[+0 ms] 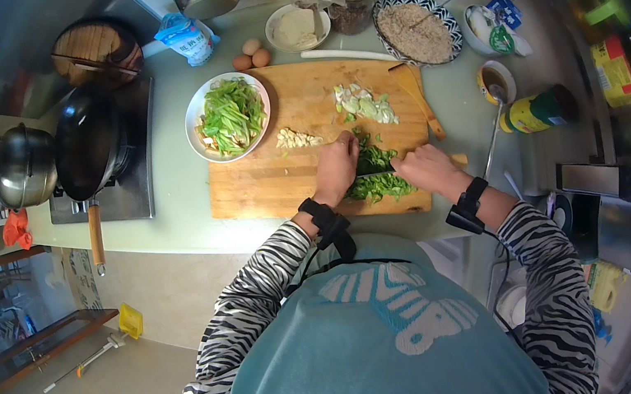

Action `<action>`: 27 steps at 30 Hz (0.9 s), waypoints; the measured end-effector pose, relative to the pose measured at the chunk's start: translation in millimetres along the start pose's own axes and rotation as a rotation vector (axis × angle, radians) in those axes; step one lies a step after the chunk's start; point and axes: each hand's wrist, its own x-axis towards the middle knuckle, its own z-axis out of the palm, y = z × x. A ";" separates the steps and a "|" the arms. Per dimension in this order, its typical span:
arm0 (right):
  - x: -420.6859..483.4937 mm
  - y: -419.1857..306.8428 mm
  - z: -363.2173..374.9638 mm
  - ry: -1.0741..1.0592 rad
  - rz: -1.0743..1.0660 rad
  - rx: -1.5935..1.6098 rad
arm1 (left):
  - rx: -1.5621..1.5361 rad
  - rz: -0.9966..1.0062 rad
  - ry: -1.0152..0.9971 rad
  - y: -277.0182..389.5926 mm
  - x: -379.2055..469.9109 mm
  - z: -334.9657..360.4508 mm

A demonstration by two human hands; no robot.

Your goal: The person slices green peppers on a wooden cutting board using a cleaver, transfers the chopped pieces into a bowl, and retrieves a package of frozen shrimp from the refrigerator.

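Observation:
My right hand [426,167] grips a knife; its thin blade [375,174] is seen edge-on across the chopped leafy greens [377,156], and the handle end [459,160] sticks out to the right. At the blade's left end, my left hand [338,165] has its fingers curled at the edge of the greens. Whether it presses on the blade or the leaves cannot be made out. Under both lies a wooden cutting board [252,192]. Chopped garlic [297,137] sits left of my left hand, and sliced white scallion [366,104] lies beyond the greens.
A bowl of cut green vegetables [230,117] overlaps the board's left edge. A wooden spatula [417,98] rests along its right side. Behind are eggs [252,54], a bowl of pale paste [293,28] and a patterned bowl of minced food [416,33]. A wok [90,144] stands on the stove.

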 end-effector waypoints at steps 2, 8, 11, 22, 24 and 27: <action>-3.9 1.6 3.9 0.000 0.021 0.018 | 0.051 -0.015 -0.023 3.9 0.6 2.6; -13.9 1.3 10.3 0.058 0.071 0.052 | -0.075 0.021 -0.031 7.9 5.9 7.8; -17.9 -2.5 2.4 0.071 0.061 0.014 | -0.172 -0.001 -0.077 5.6 4.5 4.3; -50.9 -33.6 -14.8 -0.031 0.038 0.007 | -0.284 -0.013 -0.133 9.0 -37.0 4.1; -49.8 -32.3 -6.8 -0.031 0.049 0.018 | -0.289 -0.049 -0.135 8.6 -36.8 7.3; -48.7 -27.8 5.8 -0.050 0.063 0.033 | -0.285 -0.063 -0.119 10.0 -35.7 9.3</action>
